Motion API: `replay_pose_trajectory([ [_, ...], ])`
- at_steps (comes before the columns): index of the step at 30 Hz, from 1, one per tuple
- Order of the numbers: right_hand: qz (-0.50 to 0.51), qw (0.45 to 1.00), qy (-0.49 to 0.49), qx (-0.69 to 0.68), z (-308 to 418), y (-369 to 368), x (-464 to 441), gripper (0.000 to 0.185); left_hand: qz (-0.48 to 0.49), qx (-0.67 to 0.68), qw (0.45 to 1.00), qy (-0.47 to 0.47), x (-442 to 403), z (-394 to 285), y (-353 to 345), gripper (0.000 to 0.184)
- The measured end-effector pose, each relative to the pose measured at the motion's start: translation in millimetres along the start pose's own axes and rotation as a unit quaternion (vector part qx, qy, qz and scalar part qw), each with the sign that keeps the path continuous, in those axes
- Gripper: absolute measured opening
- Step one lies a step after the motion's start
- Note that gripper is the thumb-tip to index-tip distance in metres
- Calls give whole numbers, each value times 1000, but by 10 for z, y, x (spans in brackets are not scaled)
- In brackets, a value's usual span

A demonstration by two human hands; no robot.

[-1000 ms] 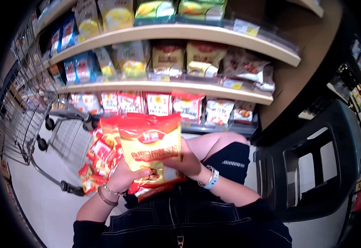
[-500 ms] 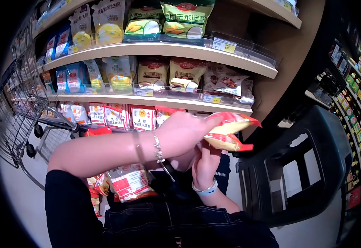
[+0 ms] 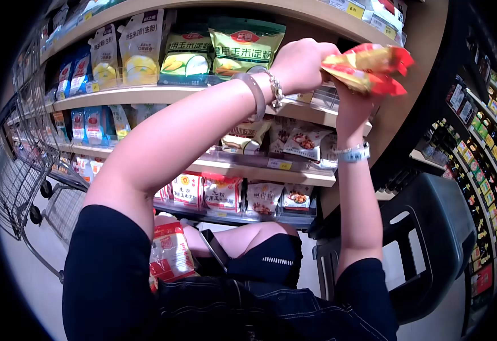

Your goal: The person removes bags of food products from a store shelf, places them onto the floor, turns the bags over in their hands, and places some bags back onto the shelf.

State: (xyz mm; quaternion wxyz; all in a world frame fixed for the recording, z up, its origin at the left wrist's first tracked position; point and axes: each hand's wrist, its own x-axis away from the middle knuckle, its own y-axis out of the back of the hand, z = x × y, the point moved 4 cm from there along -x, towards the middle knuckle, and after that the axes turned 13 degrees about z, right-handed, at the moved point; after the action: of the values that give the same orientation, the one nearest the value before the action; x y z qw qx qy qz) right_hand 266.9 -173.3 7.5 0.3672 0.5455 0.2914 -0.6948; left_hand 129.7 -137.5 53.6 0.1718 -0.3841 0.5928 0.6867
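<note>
Two yellow packets with red ends [image 3: 367, 67] are held together, high in front of the right end of the upper shelf. My left hand [image 3: 302, 63], with bracelets on its wrist, is closed on their left ends. Under the packets my right hand [image 3: 353, 109] reaches up and touches them; its fingers are mostly hidden behind them. A red and clear plastic bag [image 3: 171, 250] rests at my lap. Behind my left hand stands a green and yellow bag of corn starch [image 3: 245, 48] on the upper shelf.
Bags of starch [image 3: 140, 51] fill the shelves. The upper shelf edge [image 3: 146, 94] lies behind my left forearm. A wire shopping cart [image 3: 29, 165] stands at the left. A dark plastic frame [image 3: 447, 227] is near on the right, with another stocked shelf [image 3: 487, 170] beyond.
Both hands have risen with the yellow packets, up and to the right, from in front of the lower shelf to the upper shelf's height. The view has shifted slightly.
</note>
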Motion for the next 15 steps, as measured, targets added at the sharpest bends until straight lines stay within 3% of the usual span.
replay_pose_trajectory([
  [3,30,998,-40,45,-502,-84,-238,94,-27,58,998,19,-230,513,-254,31],
  [5,-13,997,21,71,-589,-163,-315,80,-52,59,996,28,-324,776,-395,33],
  [7,23,994,5,103,-738,-196,-389,82,-59,100,992,44,-382,898,-487,32],
  [8,36,993,-7,108,-870,-187,-394,82,-32,139,989,44,-421,908,-516,34],
  [9,52,992,-20,114,-1010,-166,-387,82,50,152,986,51,-469,933,-564,50],
  [10,124,977,-44,166,-1158,-143,-374,82,68,178,981,36,-495,928,-606,60],
  [11,90,951,-184,231,-1168,-110,-326,80,87,203,975,20,-517,928,-646,70],
  [13,168,847,-266,428,-1040,-107,-318,85,91,250,963,33,-529,986,-724,80],
  [14,176,843,-234,452,-1044,-81,-319,96,83,278,956,44,-537,1017,-773,80],
  [15,191,858,-222,421,-1040,-57,-358,90,74,306,948,54,-541,1041,-829,80],
])
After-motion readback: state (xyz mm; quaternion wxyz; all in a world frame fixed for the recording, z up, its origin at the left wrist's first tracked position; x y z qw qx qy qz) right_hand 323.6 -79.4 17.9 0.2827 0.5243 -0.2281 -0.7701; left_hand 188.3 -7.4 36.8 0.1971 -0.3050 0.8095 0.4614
